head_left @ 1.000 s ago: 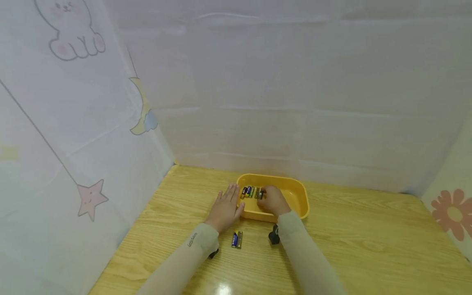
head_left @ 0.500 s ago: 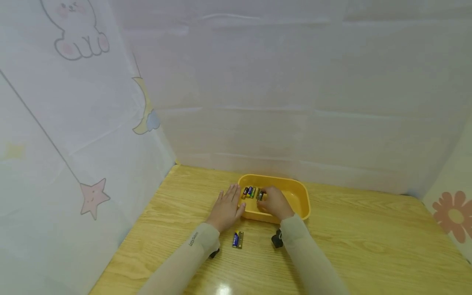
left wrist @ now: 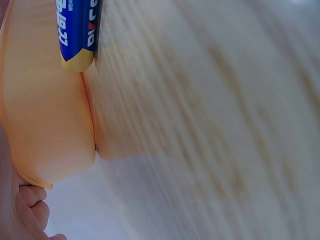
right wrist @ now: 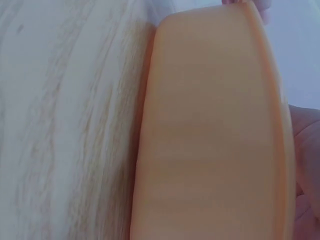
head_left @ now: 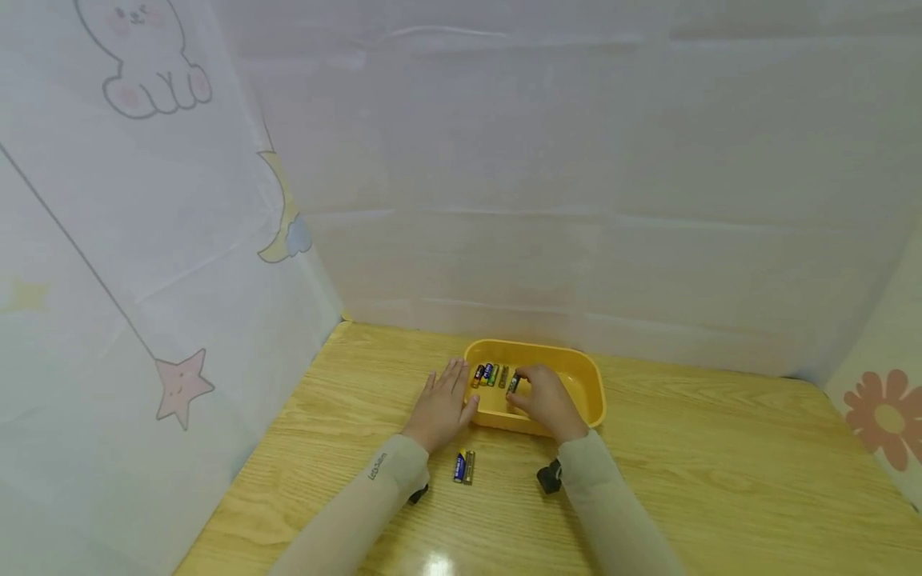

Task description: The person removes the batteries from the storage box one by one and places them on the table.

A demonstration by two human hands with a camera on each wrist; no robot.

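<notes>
A yellow tray (head_left: 576, 364) stands near the back of the table, with several batteries lying side by side in its left half. Against its left end rests my left hand (head_left: 437, 412), fingers straight and the thumb at the front rim. Inside the tray, my right hand (head_left: 551, 400) pinches a dark battery (head_left: 514, 383) between thumb and fingertips. To the left of that one lie a gold battery (head_left: 503, 377), a green-gold battery (head_left: 493, 375) and a blue-and-yellow battery (head_left: 486, 374). The right wrist view shows mostly the tray's outer wall (right wrist: 210, 125), so the fingertips are hidden there.
On the wooden table (head_left: 706, 456), in front of the tray, a blue battery (head_left: 459, 467) and another gold battery (head_left: 470, 467) lie next to each other. A printed cloth wall (head_left: 461, 264) rises behind and on both sides. Black wrist cameras (head_left: 549, 478) hang under the sleeves.
My right hand has shifted slightly right with the dark battery, widening the gap to the gold battery beside it. The left hand stays at the tray's end.
</notes>
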